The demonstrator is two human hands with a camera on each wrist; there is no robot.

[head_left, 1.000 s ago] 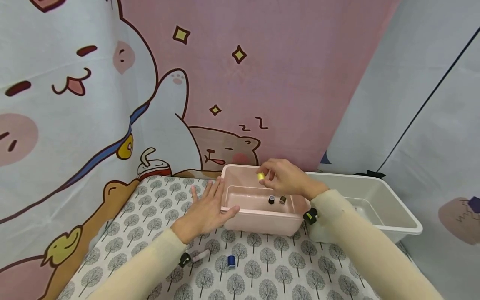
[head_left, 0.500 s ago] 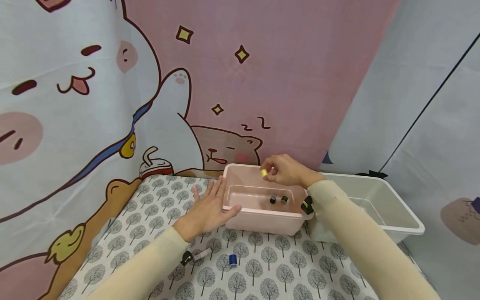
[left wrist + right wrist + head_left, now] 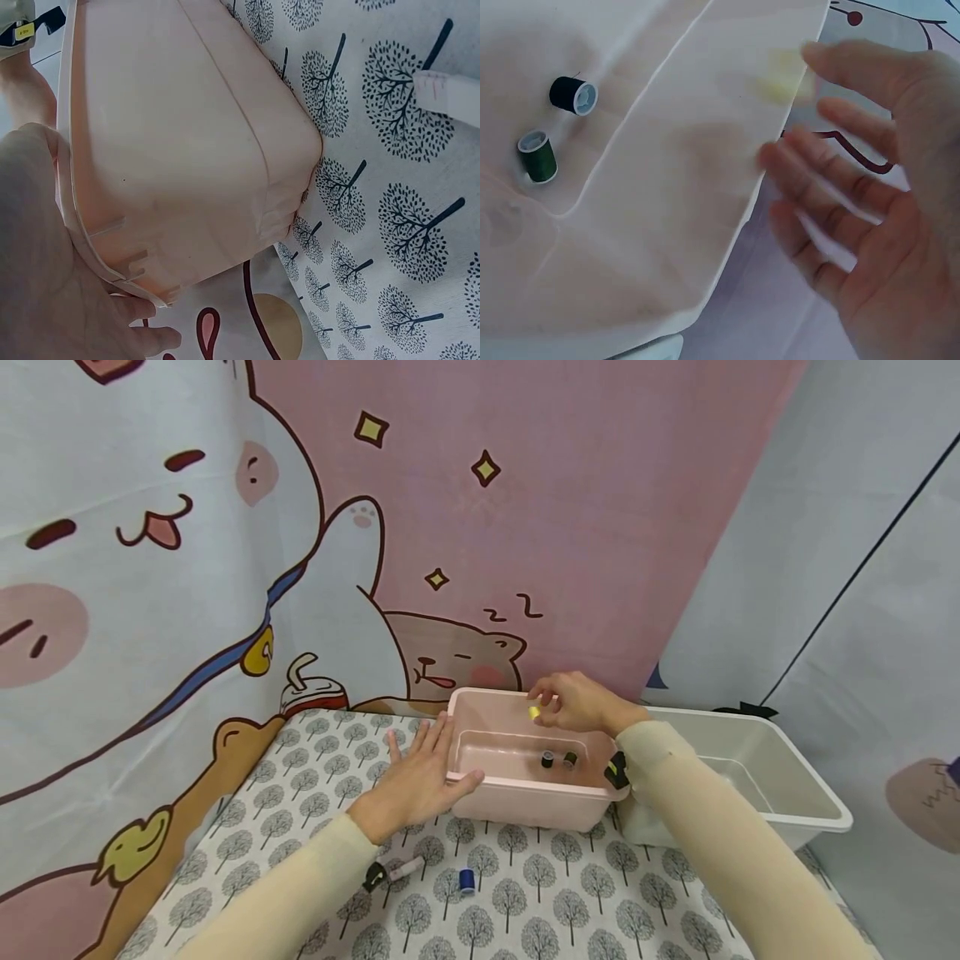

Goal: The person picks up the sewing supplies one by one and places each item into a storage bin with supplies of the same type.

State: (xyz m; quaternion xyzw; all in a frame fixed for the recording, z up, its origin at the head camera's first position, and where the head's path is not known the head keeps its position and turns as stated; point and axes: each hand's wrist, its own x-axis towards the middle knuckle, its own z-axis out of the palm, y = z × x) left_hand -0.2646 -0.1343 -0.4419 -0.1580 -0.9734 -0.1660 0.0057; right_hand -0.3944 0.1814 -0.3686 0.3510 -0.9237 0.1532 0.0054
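Note:
In the head view, a yellow spool of thread (image 3: pixel 534 713) is just below the fingertips of my right hand (image 3: pixel 577 702), over the pink plastic bin (image 3: pixel 525 806). The right wrist view shows that yellow spool (image 3: pixel 780 79) as a blur, apart from the spread fingers. My left hand (image 3: pixel 412 781) rests on the bin's left rim with its fingers straight; in the left wrist view it (image 3: pixel 52 262) lies along that rim. Inside the bin lie a black spool (image 3: pixel 574 95) and a dark green spool (image 3: pixel 538 157).
A whitish bin (image 3: pixel 810 777) stands to the right of the pink one. On the tree-print cloth (image 3: pixel 525 918), a blue spool (image 3: pixel 467 881) stands in front. A pale pink strip (image 3: pixel 406 869) shows beside the left wrist strap. A printed curtain (image 3: pixel 600 485) hangs behind.
My right hand has shifted slightly right and opened its fingers, letting go of the yellow spool, which has dropped a little. My left hand stays on the rim.

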